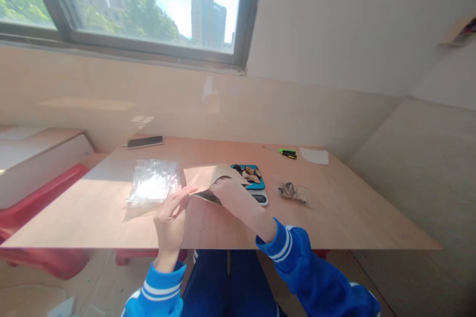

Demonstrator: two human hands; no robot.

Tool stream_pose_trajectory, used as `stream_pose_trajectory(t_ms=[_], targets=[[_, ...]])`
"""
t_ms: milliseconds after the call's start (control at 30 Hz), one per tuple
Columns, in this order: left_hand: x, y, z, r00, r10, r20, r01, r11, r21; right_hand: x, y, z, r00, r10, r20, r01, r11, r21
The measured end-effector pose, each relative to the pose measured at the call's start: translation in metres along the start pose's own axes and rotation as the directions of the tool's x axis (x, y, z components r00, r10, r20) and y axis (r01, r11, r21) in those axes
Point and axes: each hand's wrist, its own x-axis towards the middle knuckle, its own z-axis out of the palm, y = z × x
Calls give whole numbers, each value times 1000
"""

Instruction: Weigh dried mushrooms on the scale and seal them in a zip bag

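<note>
Two bare hands work at a brown paper bag point(203, 174) just left of the landmark here, a small scale point(263, 198) with a blue top on the table point(230, 233). The bag lies tilted with its mouth facing the person, and its right end covers part of the scale from this view; whether the two touch, I cannot tell. The left hand point(169, 214), farther left of the scale than the bag's mouth, pinches the bag's near left corner between thumb and fingers. The right hand point(225, 190), just left of the scale's near end, reaches into the mouth; its fingers are hidden inside, so I cannot tell whether they are closed on anything.

On the scale's blue top sit several brown and dark pieces point(252, 174). Right of the scale, near it, lies a clear packet point(292, 191) with something brown and crumpled in it. Beyond the scale to the right are a green-and-black tool point(287, 151) with a thin shaft, another with a yellow-and-black handle point(289, 156), and a white sheet point(314, 156). Well left of the scale lie clear plastic bags point(154, 181), with a phone point(145, 142) behind them, farther from the person.
</note>
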Motion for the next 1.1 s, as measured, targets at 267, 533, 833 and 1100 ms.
stream_pose_trajectory(t_ms=[267, 533, 833, 1100], targets=[[27, 9, 7, 998, 7, -64, 0, 993, 114, -19, 20, -15, 899, -114, -423, 218, 954, 207], [76, 13, 11, 994, 23, -111, 17, 936, 352, -41, 74, 21, 397, 630, -667, -76, 747, 661], [146, -2, 27, 975, 37, -221, 72, 882, 467, -64, 112, 114, 651, 603, -462, -383, 785, 486], [156, -12, 45, 959, 84, -271, 49, 892, 450, -59, 118, 128, 648, 627, -433, -546, 778, 311]])
